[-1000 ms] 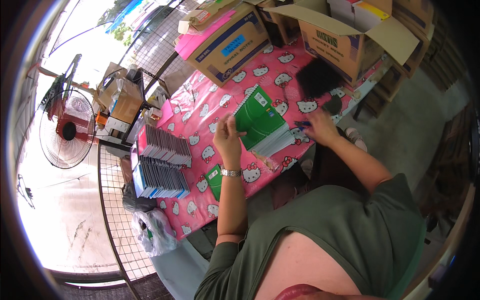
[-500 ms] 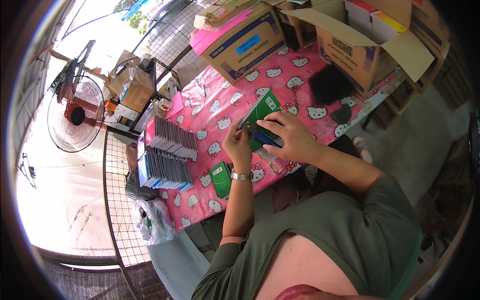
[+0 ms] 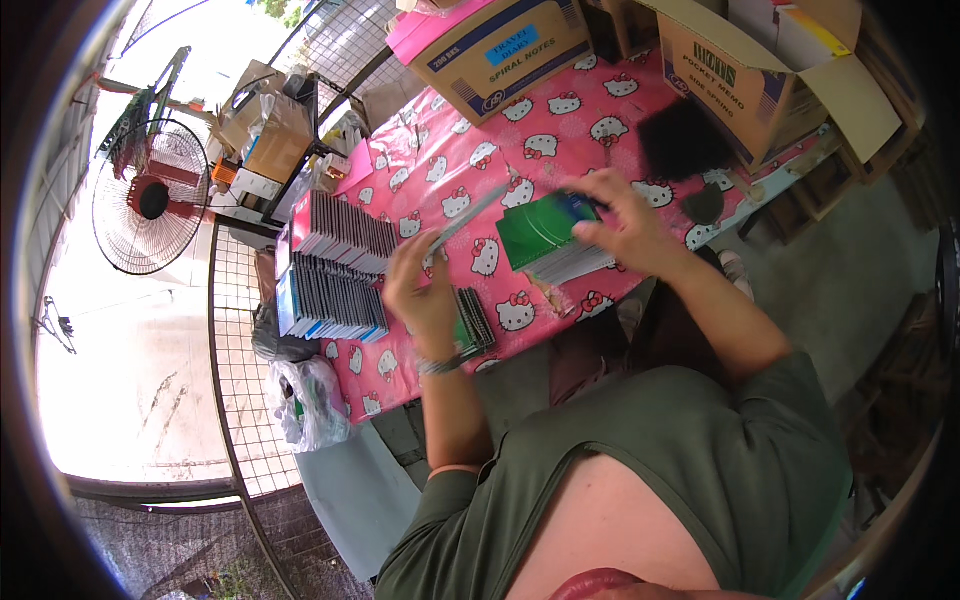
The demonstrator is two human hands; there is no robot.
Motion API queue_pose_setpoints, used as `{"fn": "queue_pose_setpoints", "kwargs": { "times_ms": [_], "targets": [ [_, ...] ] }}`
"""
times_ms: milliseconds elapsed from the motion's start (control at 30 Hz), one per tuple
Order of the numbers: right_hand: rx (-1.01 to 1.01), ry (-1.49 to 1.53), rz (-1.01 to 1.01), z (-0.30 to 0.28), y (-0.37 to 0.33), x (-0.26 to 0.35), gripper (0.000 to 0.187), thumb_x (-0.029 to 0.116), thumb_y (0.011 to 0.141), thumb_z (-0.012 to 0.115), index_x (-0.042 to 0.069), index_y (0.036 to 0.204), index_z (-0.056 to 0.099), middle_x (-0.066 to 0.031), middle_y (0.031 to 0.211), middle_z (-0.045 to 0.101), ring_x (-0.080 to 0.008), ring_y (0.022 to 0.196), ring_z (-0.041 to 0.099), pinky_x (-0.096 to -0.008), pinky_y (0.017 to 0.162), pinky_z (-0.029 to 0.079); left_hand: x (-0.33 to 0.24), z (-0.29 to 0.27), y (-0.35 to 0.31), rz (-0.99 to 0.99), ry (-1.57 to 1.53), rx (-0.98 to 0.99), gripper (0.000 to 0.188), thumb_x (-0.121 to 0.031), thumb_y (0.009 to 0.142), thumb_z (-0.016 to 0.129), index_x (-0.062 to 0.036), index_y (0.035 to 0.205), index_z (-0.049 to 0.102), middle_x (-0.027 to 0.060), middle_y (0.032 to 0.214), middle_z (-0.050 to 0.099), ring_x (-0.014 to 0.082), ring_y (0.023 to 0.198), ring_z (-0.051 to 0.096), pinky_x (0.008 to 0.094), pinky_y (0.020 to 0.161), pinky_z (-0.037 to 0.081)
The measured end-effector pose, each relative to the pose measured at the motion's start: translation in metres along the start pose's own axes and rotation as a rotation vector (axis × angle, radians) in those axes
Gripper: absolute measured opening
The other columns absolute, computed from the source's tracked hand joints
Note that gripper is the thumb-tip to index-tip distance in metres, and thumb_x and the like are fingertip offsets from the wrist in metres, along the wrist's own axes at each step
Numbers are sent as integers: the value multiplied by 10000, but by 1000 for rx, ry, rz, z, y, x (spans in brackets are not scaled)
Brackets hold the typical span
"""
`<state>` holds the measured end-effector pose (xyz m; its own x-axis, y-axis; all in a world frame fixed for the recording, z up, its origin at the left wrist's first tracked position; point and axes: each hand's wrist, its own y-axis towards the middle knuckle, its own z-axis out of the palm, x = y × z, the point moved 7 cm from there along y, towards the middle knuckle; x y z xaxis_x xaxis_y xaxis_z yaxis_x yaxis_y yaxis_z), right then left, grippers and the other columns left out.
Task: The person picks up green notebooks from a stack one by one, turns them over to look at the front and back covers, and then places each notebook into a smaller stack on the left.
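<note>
My left hand (image 3: pixel 422 290) is closed on a thin spiral notebook (image 3: pixel 470 221), seen nearly edge-on and blurred, tilted up to the right above the table. Below that hand is a small pile of green spiral notebooks (image 3: pixel 476 322), partly hidden by the wrist. My right hand (image 3: pixel 632 228) is curled around blue-handled pliers (image 3: pixel 572 206), smeared by motion. It hovers at the right side of a thicker stack of green notebooks (image 3: pixel 535 240) near the table's front edge.
Rows of dark-spined notebooks (image 3: pixel 335 290) stand at the table's left side. Open cardboard boxes (image 3: pixel 715 85) and a closed-in box (image 3: pixel 505 60) are at the back. A black mat (image 3: pixel 685 138) lies at right. A fan (image 3: pixel 152 200) and plastic bag (image 3: pixel 308 400) are left.
The hands have parted. My left hand has moved left and down with the notebook, away from the pliers. My right hand has shifted slightly right, and the green stack is now in plain view.
</note>
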<state>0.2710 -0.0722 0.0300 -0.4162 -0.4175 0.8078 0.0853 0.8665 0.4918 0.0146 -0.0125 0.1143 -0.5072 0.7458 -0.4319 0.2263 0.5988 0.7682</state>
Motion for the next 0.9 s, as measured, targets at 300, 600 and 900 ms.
{"fn": "queue_pose_setpoints", "kwargs": {
  "times_ms": [300,600,900],
  "targets": [
    [448,-804,383,29,-50,-188,604,299,748,760,63,1264,552,-206,1170,605,-376,1137,586,-477,964,491,200,12,-96,-605,357,1162,256,-110,778,562,-96,974,725,136,1040,681,342,1104,593,425,924,468],
    [-16,-832,618,6,55,-280,474,344,885,652,79,1267,558,-226,1214,579,-390,1119,589,-473,932,509,186,19,-124,-938,728,885,513,-371,906,636,-242,1391,530,209,1520,387,407,1399,369,607,1103,309],
    [-229,-598,633,-13,63,-305,418,179,874,579,39,1267,549,-242,1072,681,-408,1003,657,-471,879,525,230,0,-182,-730,283,848,648,-328,981,574,-314,1558,279,372,1571,97,471,1470,194,492,1140,331]
  ]
}}
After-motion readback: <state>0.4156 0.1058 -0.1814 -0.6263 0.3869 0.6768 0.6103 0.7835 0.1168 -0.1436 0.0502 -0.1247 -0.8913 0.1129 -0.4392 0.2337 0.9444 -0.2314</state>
